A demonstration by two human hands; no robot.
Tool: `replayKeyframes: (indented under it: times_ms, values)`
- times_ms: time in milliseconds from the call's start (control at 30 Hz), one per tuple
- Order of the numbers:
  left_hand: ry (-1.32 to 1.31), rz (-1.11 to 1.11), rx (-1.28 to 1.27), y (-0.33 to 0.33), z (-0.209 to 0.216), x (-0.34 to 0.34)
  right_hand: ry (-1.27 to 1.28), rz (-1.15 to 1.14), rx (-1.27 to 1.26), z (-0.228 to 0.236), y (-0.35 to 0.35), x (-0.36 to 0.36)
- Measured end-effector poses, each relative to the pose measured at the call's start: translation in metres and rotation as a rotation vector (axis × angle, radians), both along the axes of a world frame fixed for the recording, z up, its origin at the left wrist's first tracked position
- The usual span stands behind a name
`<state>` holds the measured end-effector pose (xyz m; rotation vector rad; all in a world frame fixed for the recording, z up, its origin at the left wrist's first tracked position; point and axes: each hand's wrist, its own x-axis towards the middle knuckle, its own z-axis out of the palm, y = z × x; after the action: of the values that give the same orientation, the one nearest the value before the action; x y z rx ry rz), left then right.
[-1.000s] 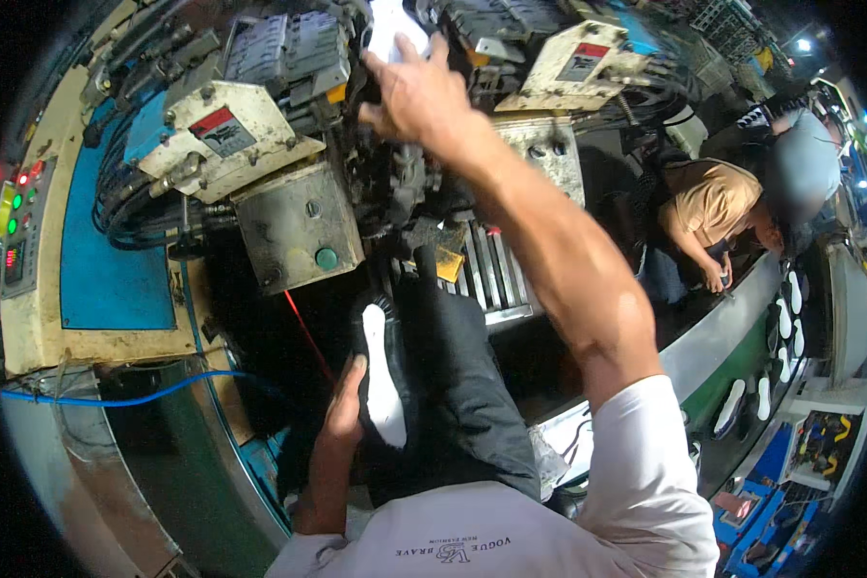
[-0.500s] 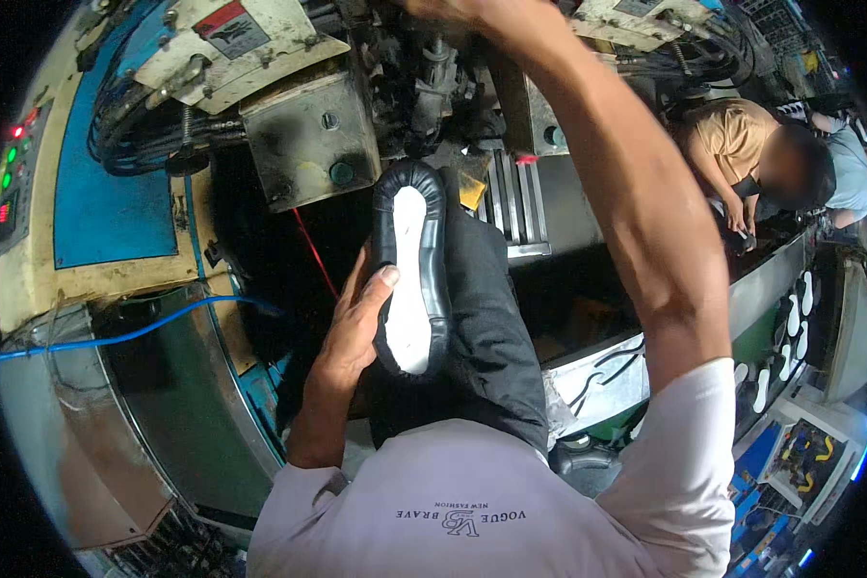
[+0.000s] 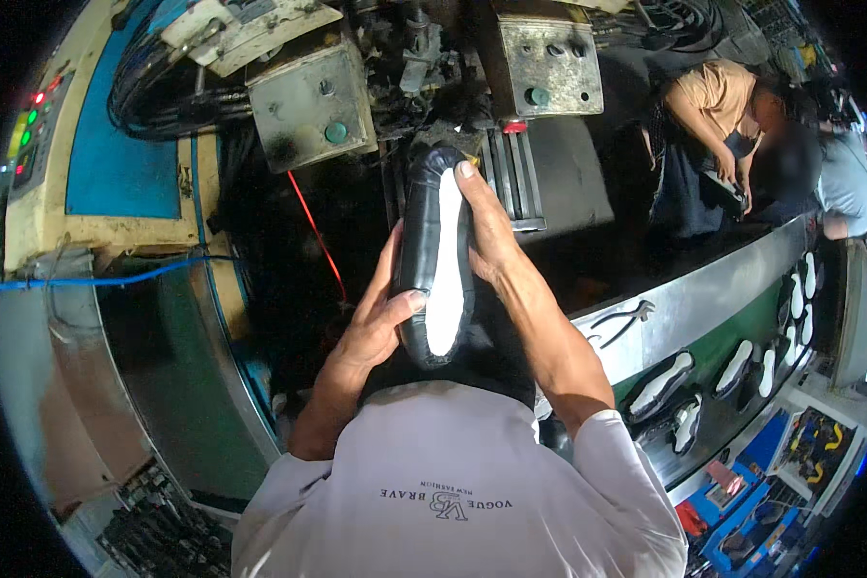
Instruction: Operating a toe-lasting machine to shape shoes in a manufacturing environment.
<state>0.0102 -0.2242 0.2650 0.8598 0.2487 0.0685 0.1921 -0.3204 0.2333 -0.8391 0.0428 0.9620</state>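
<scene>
Between my two hands is a black leather shoe upper, bottom side up, with a white insole board showing along its middle. The leather edge is folded in around that board. My left hand grips the lower left side near the end closest to me, its thumb lying over the rim. My right hand holds the far right side, thumb by the tip of the insole. Most fingers of both hands are hidden behind the shoe. Its far end points at the machine.
Two metal control boxes flank the machine's middle. On the right, pincers lie on a metal ledge beside a green conveyor carrying several shoe uppers. A co-worker bends over work at the far right. A blue hose crosses on the left.
My right hand has come down from the machine and taken hold of the shoe upper's far end. The left hand keeps its grip. My view has shifted, with more of the conveyor showing.
</scene>
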Motion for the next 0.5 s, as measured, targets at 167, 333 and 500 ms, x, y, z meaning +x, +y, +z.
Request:
replayKeyframes:
  times_ms: [167,333,500]
  values:
    - [0.13,0.148,0.088,-0.01,-0.012,-0.034,-0.198,-0.034,-0.133,0.008,0.014,-0.034]
    - [0.184,0.396,-0.051,0.003,-0.036,-0.113,-0.453,0.356,-0.261,0.001,0.013,-0.055]
    - [0.548,0.792,-0.02,0.067,-0.058,-0.249,-0.154,0.382,-0.349,-0.035,-0.028,-0.082]
